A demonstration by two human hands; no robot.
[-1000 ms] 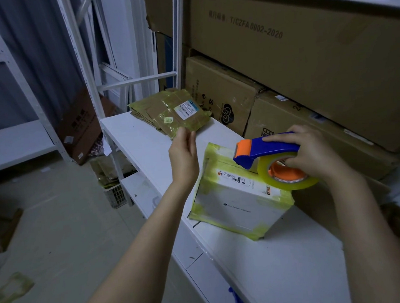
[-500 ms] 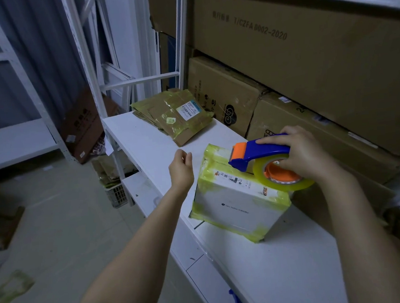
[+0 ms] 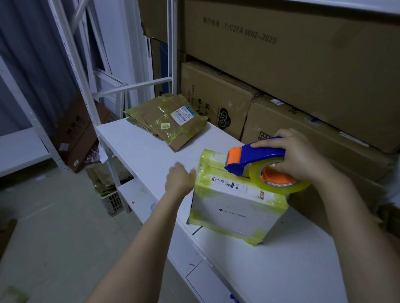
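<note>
Two hands work over a white box (image 3: 234,210) that stands on edge on the white shelf (image 3: 134,144), near its front lip. Yellowish clear tape covers the box's corners and edges. A printed label runs along its top face.

Right hand (image 3: 299,158): fingers and thumb curled round the blue handle of a tape dispenser (image 3: 256,153), a firm grip. The dispenser's orange nose sits on the top of the box toward its left end. The tape roll (image 3: 279,181) on its orange hub hangs over the box's right upper corner.

Left hand (image 3: 179,180): at the box's upper left corner, thumb side touching the taped edge. Only the back of the hand shows and the fingers bend away from the camera. Cannot tell whether they clasp anything or lie loose.

Farther back on the same shelf lies a stack of flattened brown parcels (image 3: 168,122), taped, with a white address label on the top one. It is well apart from the box.

Large cardboard cartons (image 3: 282,51) are stacked behind the shelf, just behind the right hand. Below the shelf's left end, a white plastic crate (image 3: 112,201) sits on the floor with brown packaging in it. More cardboard leans against the rack behind.
</note>
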